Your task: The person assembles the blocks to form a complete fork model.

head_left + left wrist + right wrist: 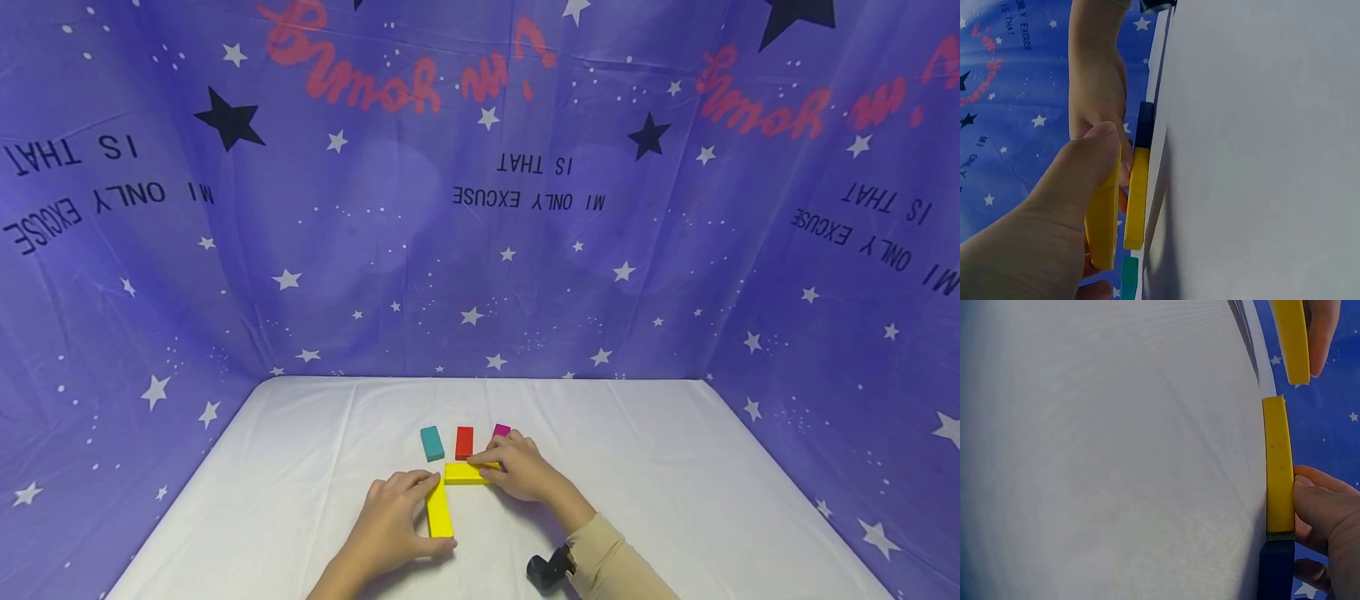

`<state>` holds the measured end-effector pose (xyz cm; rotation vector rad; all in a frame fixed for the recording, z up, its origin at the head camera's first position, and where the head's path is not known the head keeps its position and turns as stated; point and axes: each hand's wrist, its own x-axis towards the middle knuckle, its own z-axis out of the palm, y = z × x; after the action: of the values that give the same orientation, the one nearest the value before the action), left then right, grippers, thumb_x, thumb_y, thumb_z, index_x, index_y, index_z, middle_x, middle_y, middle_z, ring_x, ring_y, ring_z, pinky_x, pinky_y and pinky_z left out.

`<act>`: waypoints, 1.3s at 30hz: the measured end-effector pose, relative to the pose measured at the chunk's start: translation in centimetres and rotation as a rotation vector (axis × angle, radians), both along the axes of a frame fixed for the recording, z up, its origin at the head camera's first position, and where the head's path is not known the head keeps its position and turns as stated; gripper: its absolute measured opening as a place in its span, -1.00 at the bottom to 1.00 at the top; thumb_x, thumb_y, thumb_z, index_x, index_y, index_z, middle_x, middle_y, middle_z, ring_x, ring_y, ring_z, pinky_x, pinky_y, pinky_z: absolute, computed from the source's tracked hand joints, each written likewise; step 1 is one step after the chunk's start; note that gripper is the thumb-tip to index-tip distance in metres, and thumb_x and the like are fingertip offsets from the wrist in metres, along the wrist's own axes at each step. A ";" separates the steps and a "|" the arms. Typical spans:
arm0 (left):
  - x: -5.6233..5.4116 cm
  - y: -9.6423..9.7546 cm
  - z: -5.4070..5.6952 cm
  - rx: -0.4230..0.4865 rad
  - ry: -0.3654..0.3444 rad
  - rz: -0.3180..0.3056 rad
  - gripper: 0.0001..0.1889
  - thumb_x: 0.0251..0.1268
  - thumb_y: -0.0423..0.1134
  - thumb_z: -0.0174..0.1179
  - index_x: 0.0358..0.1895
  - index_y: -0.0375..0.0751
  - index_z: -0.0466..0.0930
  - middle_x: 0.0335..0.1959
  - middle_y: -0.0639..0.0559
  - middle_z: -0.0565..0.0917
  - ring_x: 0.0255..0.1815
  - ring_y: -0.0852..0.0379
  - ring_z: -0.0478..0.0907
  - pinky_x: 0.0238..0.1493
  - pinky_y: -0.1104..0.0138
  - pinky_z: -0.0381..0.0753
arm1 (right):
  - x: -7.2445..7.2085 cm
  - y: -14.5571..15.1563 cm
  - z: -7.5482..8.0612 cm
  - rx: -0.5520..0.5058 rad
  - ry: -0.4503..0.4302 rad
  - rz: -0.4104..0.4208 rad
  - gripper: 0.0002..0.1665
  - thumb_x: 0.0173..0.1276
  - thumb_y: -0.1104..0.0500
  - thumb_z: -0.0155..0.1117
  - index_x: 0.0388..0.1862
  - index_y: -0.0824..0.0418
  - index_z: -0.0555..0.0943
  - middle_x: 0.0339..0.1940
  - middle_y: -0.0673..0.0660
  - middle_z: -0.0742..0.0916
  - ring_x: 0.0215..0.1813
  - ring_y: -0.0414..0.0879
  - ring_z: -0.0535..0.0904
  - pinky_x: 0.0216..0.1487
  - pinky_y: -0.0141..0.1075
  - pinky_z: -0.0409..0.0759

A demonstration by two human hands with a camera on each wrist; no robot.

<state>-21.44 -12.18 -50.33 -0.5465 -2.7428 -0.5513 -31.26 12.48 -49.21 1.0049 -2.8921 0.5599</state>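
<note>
In the head view my left hand [393,517] grips a long yellow block [440,510] between thumb and fingers, pointing away from me. Both wrist views show this yellow block [1104,225] raised over the white table. My right hand [521,468] pinches a second yellow block [459,474] that lies crosswise, the index finger along its far side. A dark block [1276,569] sits end to end with that crosswise block [1279,465], hidden under the hand in the head view. Behind them lie a teal block [432,443], a red block [464,442] and a partly covered magenta block [502,431].
A white cloth [300,467] covers the table. Purple star-printed curtains [465,275] hang at the back and both sides. Near my right sleeve [611,554] a black object [546,571] shows by the wrist.
</note>
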 end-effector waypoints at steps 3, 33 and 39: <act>0.2 0.4 0.2 -0.011 0.003 -0.024 0.00 -0.24 0.54 0.34 0.28 -0.06 0.56 0.17 0.12 0.62 0.18 0.12 0.50 0.08 0.09 0.40 | 0.0 0.1 0.0 -0.007 0.002 -0.003 -0.66 0.40 0.01 0.28 0.12 -0.28 0.69 -0.17 -0.17 0.66 -0.09 -0.23 0.35 -0.10 -0.32 0.26; -0.5 3.3 -0.1 -0.100 -0.045 -0.119 0.03 -0.21 0.63 0.22 0.31 0.01 0.54 0.23 0.16 0.60 0.17 0.11 0.49 0.04 0.13 0.40 | -0.1 0.2 -0.1 -0.016 0.003 0.014 -0.66 0.40 0.05 0.29 0.12 -0.22 0.70 -0.16 -0.13 0.65 -0.08 -0.20 0.35 0.04 -0.19 0.38; -0.7 3.3 -0.4 -0.110 -0.046 -0.127 0.03 -0.19 0.64 0.20 0.33 0.02 0.53 0.26 0.17 0.59 0.19 0.11 0.48 0.05 0.11 0.41 | -0.1 0.1 -0.2 -0.005 -0.005 0.007 -0.67 0.41 0.02 0.28 0.12 -0.25 0.69 -0.14 -0.14 0.68 -0.06 -0.22 0.35 -0.02 -0.30 0.34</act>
<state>-22.12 -8.85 -50.73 -0.7476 -2.8087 -0.4486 -31.35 12.62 -49.40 1.0144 -2.8911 0.5703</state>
